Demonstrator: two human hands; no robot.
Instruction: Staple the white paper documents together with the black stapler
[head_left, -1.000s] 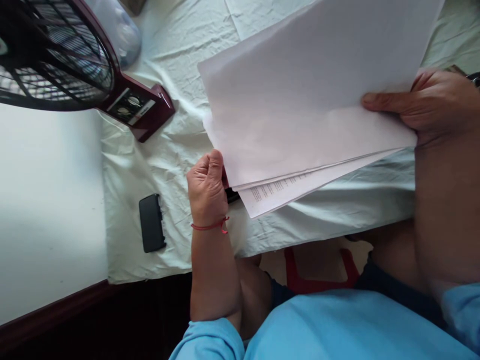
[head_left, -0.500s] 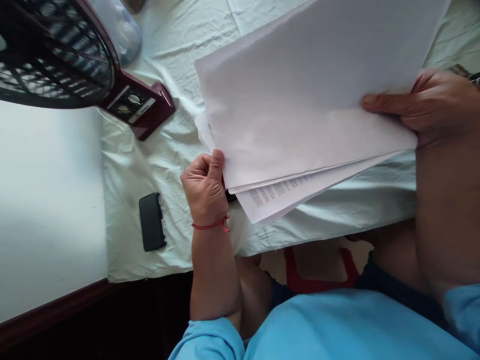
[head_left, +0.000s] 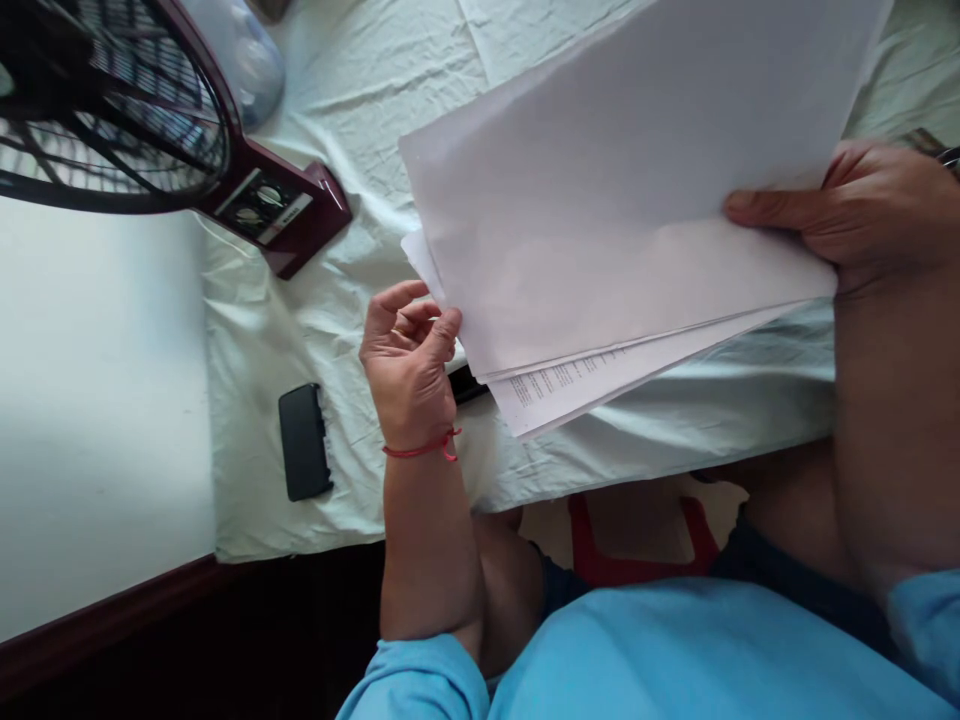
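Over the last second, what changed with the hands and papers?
The left hand went from a closed fist to loosely open fingers at the papers' lower left corner, beside it, grip unclear. The right hand kept its hold on the stack. Phone and fan stayed put.

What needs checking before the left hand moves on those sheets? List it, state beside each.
1. Right hand grips the paper stack at its edge, thumb on top: ok.
2. Left hand fingers at the stack's corner, loosely curled; whether they touch a sheet: cannot tell.
3. Sheets aligned: not ok, a printed sheet sticks out below.
4. Stack held above the cloth-covered table: ok.
5. Black phone lies apart from the hands: ok.
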